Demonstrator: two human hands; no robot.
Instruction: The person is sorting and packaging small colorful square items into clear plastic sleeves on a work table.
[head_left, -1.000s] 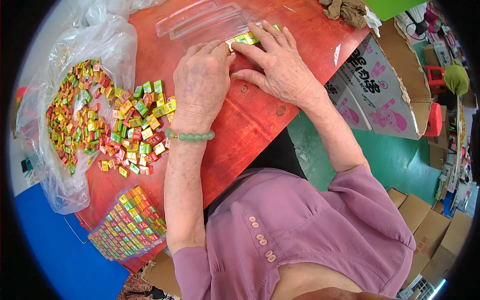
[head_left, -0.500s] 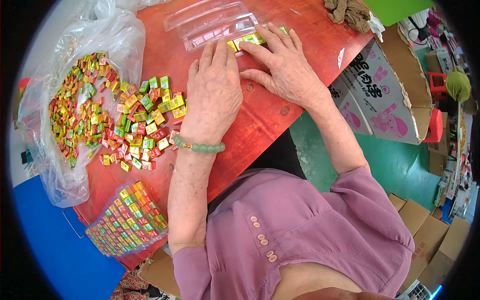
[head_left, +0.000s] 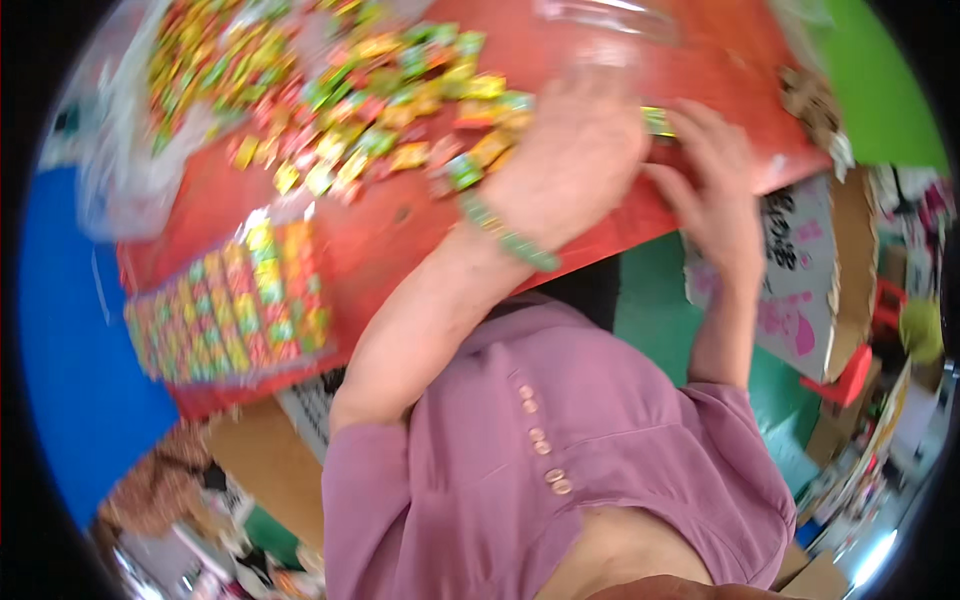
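Observation:
My left hand (head_left: pixel 585 150), with a green bead bracelet (head_left: pixel 508 232) on its wrist, is over the red table. Its fingers are smeared by motion. My right hand (head_left: pixel 715 175) is to its right, thumb and fingers apart. Between the hands lies a small yellow-green box (head_left: pixel 657 121), close to the right fingertips; my left hand may hide more boxes. Just beyond the left fingers is a clear plastic tray (head_left: pixel 610 18), blurred. A loose heap of small coloured boxes (head_left: pixel 400 95) spreads left of my left hand.
Nearer left, a clear-wrapped slab of small boxes in rows (head_left: pixel 230 310) lies on the red table (head_left: pixel 400 215). A clear plastic bag (head_left: pixel 120 190) holds more pieces. A brown cloth (head_left: pixel 810 100) is at the far right, above a printed carton (head_left: pixel 800 270) beside the table.
The view has swung, so the table sits higher and further right. Both hands have shifted relative to the clear trays, which are now mostly beyond the left fingertips.

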